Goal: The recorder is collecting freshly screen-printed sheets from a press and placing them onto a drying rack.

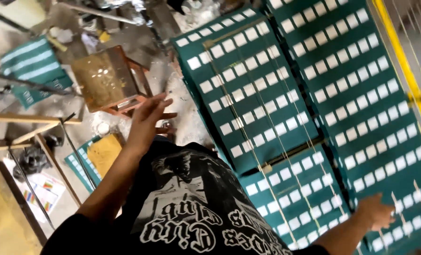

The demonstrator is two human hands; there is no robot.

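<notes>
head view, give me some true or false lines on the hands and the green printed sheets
1. The right hand rests on the green sheets with white rectangles. True.
2. The left hand grips a hammer. False: it is open and empty, raised in the air.
3. Thin strings run across the sheets. True.
4. The sheets are red with black dots. False: green with rows of white rectangles.
5. A wooden stool stands beyond the left hand. True.

Matt green woven cloth [267,94] with white squares; worn wooden stool [107,78], dusty.
</notes>
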